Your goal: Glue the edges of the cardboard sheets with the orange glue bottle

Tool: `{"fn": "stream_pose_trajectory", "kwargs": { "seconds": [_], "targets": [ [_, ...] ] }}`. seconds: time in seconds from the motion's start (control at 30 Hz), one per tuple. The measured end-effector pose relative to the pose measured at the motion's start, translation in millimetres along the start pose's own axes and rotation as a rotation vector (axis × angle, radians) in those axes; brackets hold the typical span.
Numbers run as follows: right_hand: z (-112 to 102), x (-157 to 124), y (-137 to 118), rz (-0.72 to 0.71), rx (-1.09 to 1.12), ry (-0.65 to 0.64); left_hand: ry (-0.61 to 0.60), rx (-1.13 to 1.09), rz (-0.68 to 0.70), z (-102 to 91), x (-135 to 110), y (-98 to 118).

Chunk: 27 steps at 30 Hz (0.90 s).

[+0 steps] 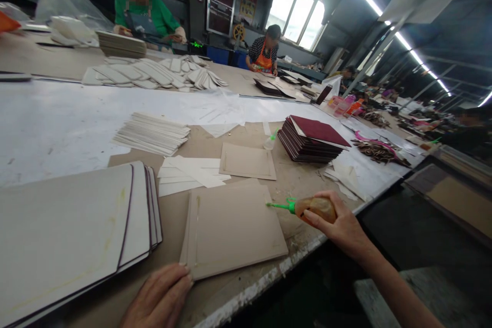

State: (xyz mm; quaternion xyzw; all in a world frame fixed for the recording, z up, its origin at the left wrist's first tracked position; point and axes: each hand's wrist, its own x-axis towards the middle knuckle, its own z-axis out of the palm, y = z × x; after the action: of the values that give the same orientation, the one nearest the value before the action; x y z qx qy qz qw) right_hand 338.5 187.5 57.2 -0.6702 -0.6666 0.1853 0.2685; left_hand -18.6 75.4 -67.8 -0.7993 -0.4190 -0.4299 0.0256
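Note:
My right hand is wrapped round an amber glue bottle, tilted nearly level. Its long green nozzle points left, the tip at the right edge of a beige board. A thin line of glue shows along the left side of this board, which lies on others like it. My left hand rests flat with its fingertips at the near left corner of these boards, gripping nothing. Behind them are a smaller beige board and several white strips.
Large white boards with dark edges are stacked at left. A maroon stack, a small green-tipped bottle and a pile of white strips stand farther back. Co-workers sit across the table. The table's front edge runs diagonally below the boards.

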Motion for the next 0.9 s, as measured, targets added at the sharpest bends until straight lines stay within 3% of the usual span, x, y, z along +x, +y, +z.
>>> {"fn": "stream_pose_trajectory", "kwargs": {
  "seconds": [0.17, 0.4, 0.77, 0.9],
  "targets": [
    [-16.9, -27.3, -0.6, 0.038, -0.037, -0.080, -0.005, -0.038, -0.083, -3.3, 6.7, 8.2],
    [-30.5, -54.9, -3.9, 0.050, -0.073, -0.139, -0.024, 0.012, 0.030, -10.5, 16.5, 6.1],
    [-27.2, -61.6, -5.6, 0.064, -0.021, -0.118, -0.004, 0.022, -0.004, -3.8, 7.1, 4.5],
    [-16.5, -71.2, -9.1, 0.190, 0.230, -0.103, 0.024, 0.012, 0.004, -4.7, 9.3, 3.8]
  ]
}}
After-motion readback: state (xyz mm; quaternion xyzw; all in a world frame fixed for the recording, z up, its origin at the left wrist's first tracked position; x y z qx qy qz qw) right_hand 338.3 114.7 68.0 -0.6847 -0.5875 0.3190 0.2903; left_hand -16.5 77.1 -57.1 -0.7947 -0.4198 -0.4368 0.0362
